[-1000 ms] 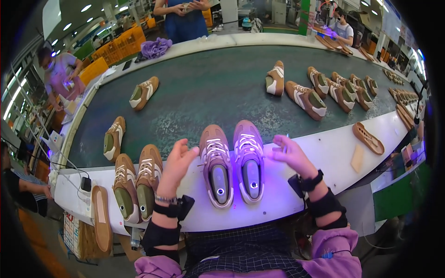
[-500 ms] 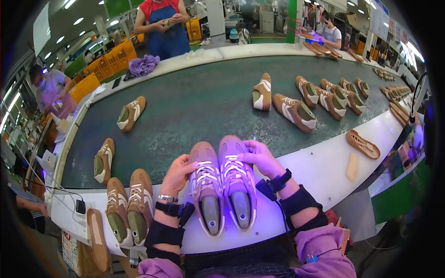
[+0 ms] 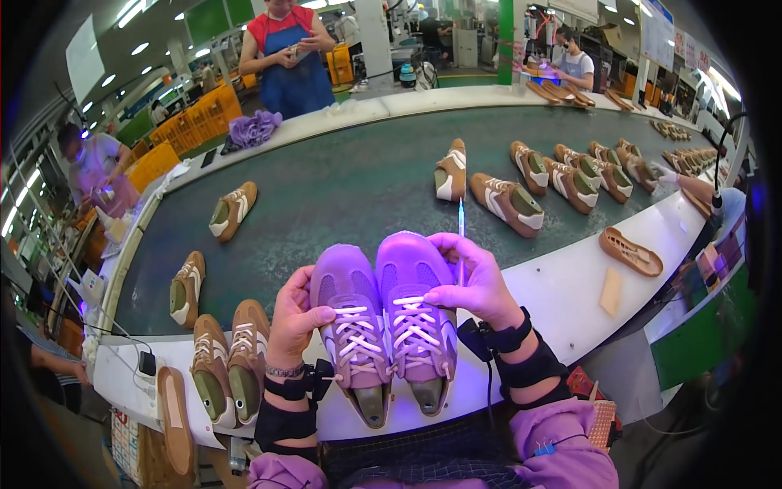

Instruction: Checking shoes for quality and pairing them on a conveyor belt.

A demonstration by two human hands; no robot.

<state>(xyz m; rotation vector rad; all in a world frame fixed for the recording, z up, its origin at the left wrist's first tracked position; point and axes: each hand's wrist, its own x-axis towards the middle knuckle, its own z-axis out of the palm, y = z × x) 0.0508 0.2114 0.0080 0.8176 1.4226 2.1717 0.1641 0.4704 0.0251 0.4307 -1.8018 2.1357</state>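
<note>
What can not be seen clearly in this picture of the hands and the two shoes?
Head view only:
- Soles of the two shoes: hidden, facing down on the white ledge.
- Left hand palm: pressed against the left shoe.
- Pen lower end: hidden inside the right hand.
- True shoe colour: tinted purple by the lighting.
- Far shoes at the right rim: too small and bent.

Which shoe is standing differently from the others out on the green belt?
Look at the wide green conveyor belt. Near its middle, just left of the row of brown shoes, one shoe is tipped on its side, showing its white sole edge, while its neighbours sit flat.
</note>
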